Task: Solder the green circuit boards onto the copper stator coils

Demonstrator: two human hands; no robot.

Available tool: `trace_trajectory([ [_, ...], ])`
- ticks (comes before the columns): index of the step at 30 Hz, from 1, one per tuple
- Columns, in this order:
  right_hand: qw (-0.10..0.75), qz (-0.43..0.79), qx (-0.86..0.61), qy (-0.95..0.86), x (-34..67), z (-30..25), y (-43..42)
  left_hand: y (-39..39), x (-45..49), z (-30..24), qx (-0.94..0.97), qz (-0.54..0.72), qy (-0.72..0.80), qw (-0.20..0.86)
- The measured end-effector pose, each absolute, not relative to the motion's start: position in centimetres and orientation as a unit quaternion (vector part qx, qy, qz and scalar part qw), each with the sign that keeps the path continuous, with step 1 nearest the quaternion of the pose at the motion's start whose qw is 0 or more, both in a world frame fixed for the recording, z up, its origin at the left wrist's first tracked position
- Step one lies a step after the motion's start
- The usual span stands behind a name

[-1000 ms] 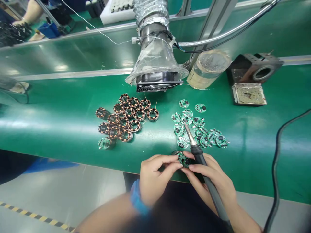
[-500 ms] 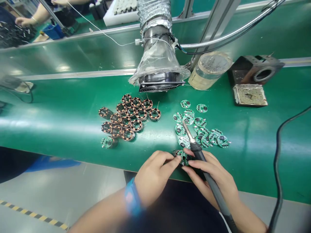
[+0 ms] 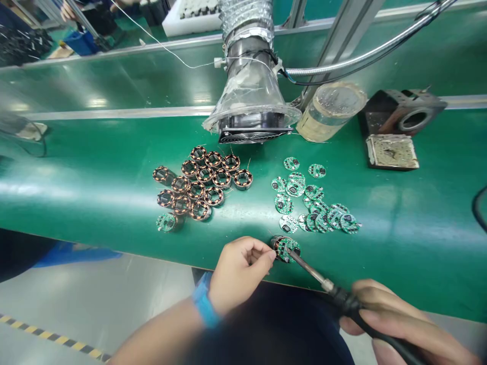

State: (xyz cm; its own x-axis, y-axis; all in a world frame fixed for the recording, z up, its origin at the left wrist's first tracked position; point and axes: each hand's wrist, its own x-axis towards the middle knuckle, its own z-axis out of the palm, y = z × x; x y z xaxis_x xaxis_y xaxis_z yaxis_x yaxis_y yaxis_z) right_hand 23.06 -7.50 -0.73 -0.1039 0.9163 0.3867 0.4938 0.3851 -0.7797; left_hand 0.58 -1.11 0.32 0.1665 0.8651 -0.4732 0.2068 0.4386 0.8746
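Near the front edge of the bench, a copper-wound motor stator lies on its side with a round green circuit board against its end. My left hand, wearing a blue wristband, has thumb and index finger pinched at the stator's left side. My right hand is wrapped round the handle of a soldering iron. The iron's tip meets the face of the board. Any fine wire between my left fingertips is too small to make out.
Several wound stators are grouped to the left, one bearing a board. Loose round boards lie behind the workpiece. A fume extractor hood hangs over the bench, beside a clear jar and an iron stand with sponge.
My right hand has moved off the stator, right and towards me, now gripping the iron lower. The iron's tip has come down onto the board. My left hand stays at the stator.
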Motion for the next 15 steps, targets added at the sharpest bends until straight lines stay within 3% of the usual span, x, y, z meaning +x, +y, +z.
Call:
trace_trajectory([
  [15, 0.404, 0.232, -0.441, -0.768, 21.5, 1.1, -6.3, -1.0, 0.6, 0.1, 0.445, 0.257, 0.597, 0.616],
])
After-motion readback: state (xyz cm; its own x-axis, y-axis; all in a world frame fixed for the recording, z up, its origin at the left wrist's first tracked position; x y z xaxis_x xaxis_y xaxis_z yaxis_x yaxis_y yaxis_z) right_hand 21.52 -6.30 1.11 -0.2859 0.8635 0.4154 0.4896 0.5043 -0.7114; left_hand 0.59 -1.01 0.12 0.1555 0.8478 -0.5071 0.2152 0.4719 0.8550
